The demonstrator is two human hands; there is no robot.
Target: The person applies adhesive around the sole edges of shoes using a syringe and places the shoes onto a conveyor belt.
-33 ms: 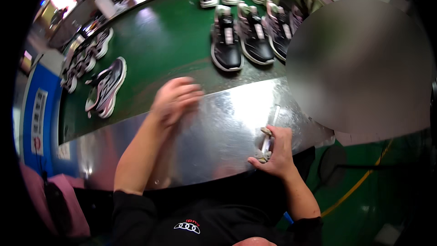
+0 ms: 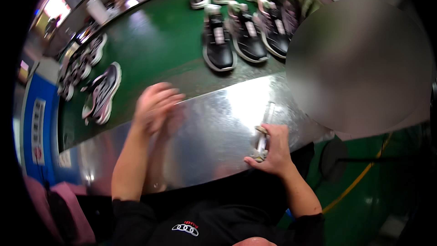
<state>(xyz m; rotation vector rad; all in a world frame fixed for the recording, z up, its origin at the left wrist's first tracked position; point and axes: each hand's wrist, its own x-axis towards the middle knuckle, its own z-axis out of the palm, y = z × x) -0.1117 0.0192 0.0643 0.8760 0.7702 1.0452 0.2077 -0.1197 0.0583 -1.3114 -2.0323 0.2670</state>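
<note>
The small pale tool [image 2: 261, 145] is in your right hand [image 2: 276, 148], over the metal front of the worktop [image 2: 209, 141]; whether it touches the metal can't be told. Your fingers and thumb are curled closely round it. Your left hand [image 2: 156, 105] is well apart, near the metal's far edge, blurred, its fingers partly curled; whether it holds anything can't be told. Beyond, a row of black shoes [image 2: 220, 53] stands on the green surface, with one grey-and-pink shoe [image 2: 104, 94] to your left.

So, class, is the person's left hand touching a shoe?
No, green tabletop shows between the left hand and both the lone grey shoe and the black shoes.
</note>
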